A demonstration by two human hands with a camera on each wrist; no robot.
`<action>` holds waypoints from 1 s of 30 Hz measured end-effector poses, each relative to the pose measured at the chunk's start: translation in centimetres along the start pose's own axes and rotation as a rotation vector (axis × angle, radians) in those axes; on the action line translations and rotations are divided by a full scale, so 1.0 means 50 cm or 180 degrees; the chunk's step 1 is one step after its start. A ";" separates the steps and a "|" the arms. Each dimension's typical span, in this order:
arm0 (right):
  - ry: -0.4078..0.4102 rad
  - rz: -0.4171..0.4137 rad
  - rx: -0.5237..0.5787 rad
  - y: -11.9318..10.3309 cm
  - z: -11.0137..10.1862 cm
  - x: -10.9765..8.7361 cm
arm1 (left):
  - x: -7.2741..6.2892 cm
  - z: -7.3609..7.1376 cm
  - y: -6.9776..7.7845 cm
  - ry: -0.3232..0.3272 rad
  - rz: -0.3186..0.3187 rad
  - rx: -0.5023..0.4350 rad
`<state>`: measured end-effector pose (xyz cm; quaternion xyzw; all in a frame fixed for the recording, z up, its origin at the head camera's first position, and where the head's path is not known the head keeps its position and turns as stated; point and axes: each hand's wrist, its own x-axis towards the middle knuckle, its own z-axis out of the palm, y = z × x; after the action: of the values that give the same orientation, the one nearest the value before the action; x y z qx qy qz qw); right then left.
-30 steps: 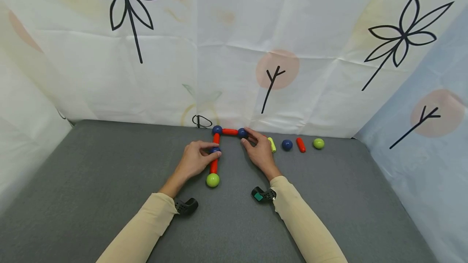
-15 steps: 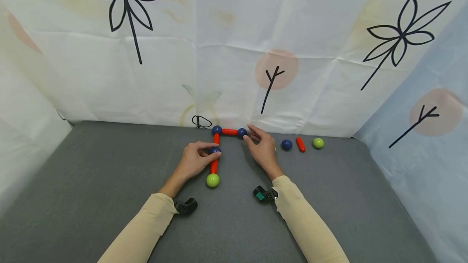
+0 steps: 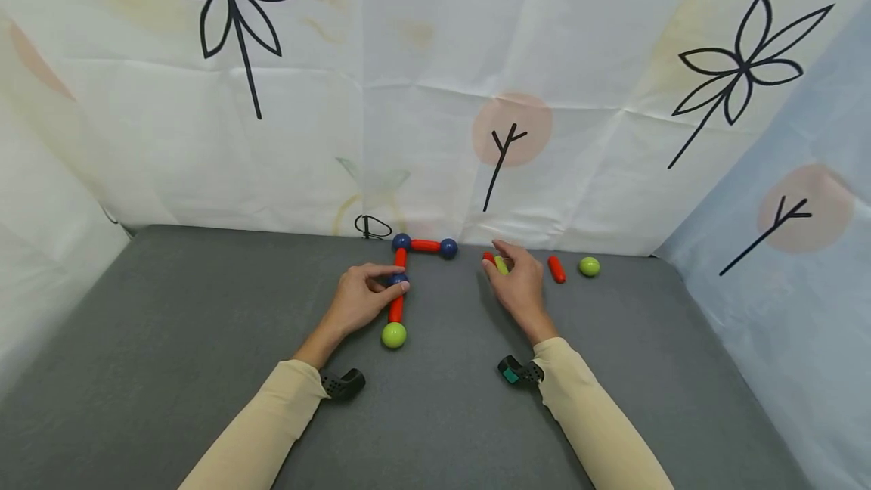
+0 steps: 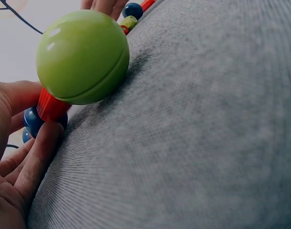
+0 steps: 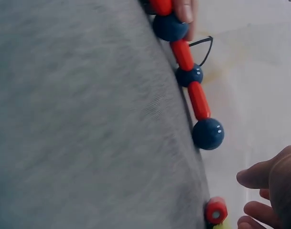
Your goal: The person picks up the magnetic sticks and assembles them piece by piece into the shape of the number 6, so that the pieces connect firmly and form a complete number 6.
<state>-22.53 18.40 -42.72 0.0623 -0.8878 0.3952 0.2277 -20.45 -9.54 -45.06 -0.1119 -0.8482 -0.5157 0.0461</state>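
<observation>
- The left hand [image 3: 367, 295] pinches the middle blue ball [image 5: 170, 27] of the chain; a twist there could pop it off the neighbouring sticks [image 3: 396, 311].
- The right hand [image 3: 520, 278] is parted, seemingly holding nothing, around the short red stick [image 3: 488, 256] and yellow stick [image 3: 501, 265]; closing carelessly might catch both.
- No hand steadies the end blue ball [image 3: 448, 249], so a bump could swing it across the tabletop [image 3: 204, 361].

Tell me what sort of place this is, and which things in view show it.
Probably a screened-off indoor work or play spot: patterned sheets behind and beside a grey, cloth-like surface, with toy-like red rods and blue balls on it.
</observation>
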 end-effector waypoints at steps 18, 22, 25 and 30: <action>-0.0007 0.0179 -0.0117 0.042 0.001 -0.021 | -0.002 -0.002 0.000 0.0021 -0.0013 -0.0023; -0.0048 0.0379 0.0054 0.047 -0.001 -0.020 | -0.002 -0.002 -0.001 0.0007 -0.0029 -0.0033; -0.0025 0.0439 0.0154 0.048 -0.001 -0.020 | -0.001 -0.001 -0.001 -0.0008 -0.0044 -0.0031; 0.0058 0.0469 0.0189 0.049 -0.002 -0.020 | 0.000 0.000 -0.003 -0.0012 -0.0034 -0.0015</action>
<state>-22.30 20.08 -44.76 -0.0002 -0.8757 0.4375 0.2041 -20.49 -9.60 -45.21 -0.1084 -0.8476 -0.5178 0.0415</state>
